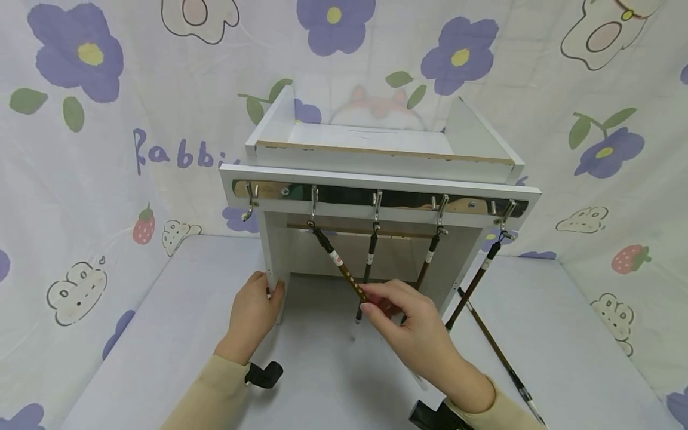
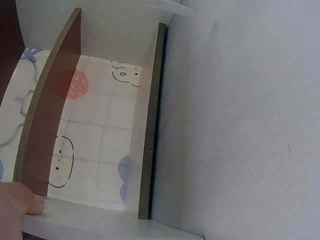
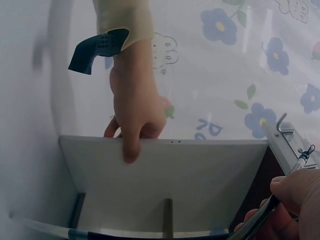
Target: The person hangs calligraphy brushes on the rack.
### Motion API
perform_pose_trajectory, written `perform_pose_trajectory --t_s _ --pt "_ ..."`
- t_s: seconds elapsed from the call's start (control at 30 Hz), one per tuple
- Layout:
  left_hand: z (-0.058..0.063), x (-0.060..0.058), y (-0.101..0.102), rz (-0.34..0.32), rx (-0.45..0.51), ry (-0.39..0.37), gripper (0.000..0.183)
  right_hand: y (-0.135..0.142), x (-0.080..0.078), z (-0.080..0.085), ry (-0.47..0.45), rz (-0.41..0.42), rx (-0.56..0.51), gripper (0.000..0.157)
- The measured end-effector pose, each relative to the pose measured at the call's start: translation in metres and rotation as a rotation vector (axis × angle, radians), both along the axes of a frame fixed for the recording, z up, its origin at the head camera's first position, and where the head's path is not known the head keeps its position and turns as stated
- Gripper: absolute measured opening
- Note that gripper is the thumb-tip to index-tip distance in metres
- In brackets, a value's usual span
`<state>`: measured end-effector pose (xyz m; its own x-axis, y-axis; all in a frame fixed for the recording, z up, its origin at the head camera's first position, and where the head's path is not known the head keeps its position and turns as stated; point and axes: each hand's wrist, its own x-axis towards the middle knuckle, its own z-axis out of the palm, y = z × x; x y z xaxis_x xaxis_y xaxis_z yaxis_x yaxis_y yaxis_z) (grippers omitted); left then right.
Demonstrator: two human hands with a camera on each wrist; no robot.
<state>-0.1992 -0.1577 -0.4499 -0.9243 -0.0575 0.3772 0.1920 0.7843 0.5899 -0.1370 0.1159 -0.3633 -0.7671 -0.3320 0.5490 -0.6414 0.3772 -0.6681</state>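
Note:
A white wooden stand carries a metal strip with several hooks along its front. My left hand grips the stand's left side panel, with the thumb on the inner face, as the right wrist view also shows. Between thumb and fingertips, my right hand pinches the dark brown handle of a calligraphy brush. That brush slants down to the right, its top loop at the second hook from the left. Its lower end is hidden behind the hand. More brushes hang from the hooks to the right, including one at the far right.
Another brush lies on the white tabletop right of the stand. The leftmost hook bears no brush. An open tray-like top sits above the hook strip. A printed cloth covers the wall behind.

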Motion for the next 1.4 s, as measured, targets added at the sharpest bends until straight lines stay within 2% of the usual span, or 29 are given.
perform_pose_trajectory --t_s 0.37,0.77,1.0,1.23,1.4 --pt "0.0 0.001 0.001 0.004 -0.004 0.046 0.021 0.0 0.0 0.003 -0.022 0.006 -0.012 0.026" --pt "-0.001 -0.001 0.0 0.003 -0.001 0.016 0.026 -0.004 0.001 0.003 0.039 -0.022 -0.059 0.032" --pt "-0.001 -0.001 -0.001 -0.001 -0.001 0.028 0.026 -0.01 0.009 0.014 0.055 -0.043 -0.08 0.034" --pt "-0.001 -0.001 -0.001 0.002 0.001 0.022 0.026 -0.01 0.004 0.007 0.062 -0.018 -0.102 0.033" --pt "-0.001 -0.001 -0.001 0.003 0.003 0.011 0.027 -0.011 0.005 0.008 0.064 -0.021 -0.1 0.031"
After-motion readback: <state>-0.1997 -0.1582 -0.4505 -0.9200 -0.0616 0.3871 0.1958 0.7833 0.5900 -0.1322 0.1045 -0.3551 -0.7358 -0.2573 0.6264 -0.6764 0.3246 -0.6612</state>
